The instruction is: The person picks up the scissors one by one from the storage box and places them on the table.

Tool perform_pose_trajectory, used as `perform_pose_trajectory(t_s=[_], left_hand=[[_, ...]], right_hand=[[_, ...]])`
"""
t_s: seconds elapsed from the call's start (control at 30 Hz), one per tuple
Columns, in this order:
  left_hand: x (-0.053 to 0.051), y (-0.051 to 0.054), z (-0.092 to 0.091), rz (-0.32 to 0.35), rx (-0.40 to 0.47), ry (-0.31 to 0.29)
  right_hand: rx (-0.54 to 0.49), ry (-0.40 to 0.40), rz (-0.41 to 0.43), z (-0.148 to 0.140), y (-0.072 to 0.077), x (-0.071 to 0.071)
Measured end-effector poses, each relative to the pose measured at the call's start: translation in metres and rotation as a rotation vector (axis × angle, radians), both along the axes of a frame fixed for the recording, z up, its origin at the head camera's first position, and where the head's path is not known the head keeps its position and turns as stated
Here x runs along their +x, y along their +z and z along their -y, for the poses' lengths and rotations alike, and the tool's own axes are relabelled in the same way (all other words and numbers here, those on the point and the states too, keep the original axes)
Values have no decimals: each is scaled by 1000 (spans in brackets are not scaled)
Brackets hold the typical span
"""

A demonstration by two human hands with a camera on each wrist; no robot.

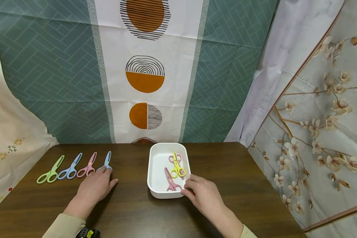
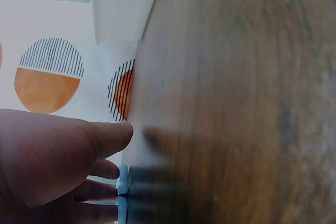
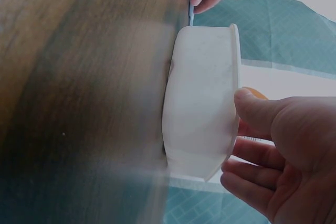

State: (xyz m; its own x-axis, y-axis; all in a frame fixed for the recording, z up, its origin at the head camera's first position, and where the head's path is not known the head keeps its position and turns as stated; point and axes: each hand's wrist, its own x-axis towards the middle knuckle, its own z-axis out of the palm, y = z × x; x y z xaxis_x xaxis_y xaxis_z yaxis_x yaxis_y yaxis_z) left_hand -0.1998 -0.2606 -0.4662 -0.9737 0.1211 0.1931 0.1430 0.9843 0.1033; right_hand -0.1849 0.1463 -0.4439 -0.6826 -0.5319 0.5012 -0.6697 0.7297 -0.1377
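Note:
At the end of a row on the left, my left hand [image 1: 93, 185] rests its fingertips on the handles of a pair of light blue scissors [image 1: 107, 158]. The left wrist view shows those fingers fairly straight against the blue handle loops [image 2: 123, 181]. My right hand [image 1: 204, 195] holds the near right corner of a white tray [image 1: 154, 168], its thumb at the rim [image 3: 235, 72]. Inside the tray, yellow scissors [image 1: 175, 162] lie across a pink pair [image 1: 171, 159] and partly hide it. Another pink pair [image 1: 169, 177] lies nearer the front.
Left of my left hand lie pink scissors [image 1: 90, 164], blue scissors [image 1: 72, 168] and green scissors [image 1: 54, 170], blades pointing away. The brown table [image 1: 131, 211] ends at a patterned curtain [image 1: 172, 119] behind, with a floral panel [image 1: 312, 158] to the right.

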Motion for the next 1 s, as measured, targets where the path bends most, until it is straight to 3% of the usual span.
perform_pose_trajectory(t_s=[0.27, 0.67, 1.0], left_hand=[[2, 1, -6, -95, -1, -28], [10, 24, -38, -125, -10, -61], [19, 40, -72, -218, -21, -153]], right_hand=[[9, -13, 19, 1, 1, 0], [6, -14, 24, 0, 1, 1], [-2, -9, 2, 1, 1, 1]])
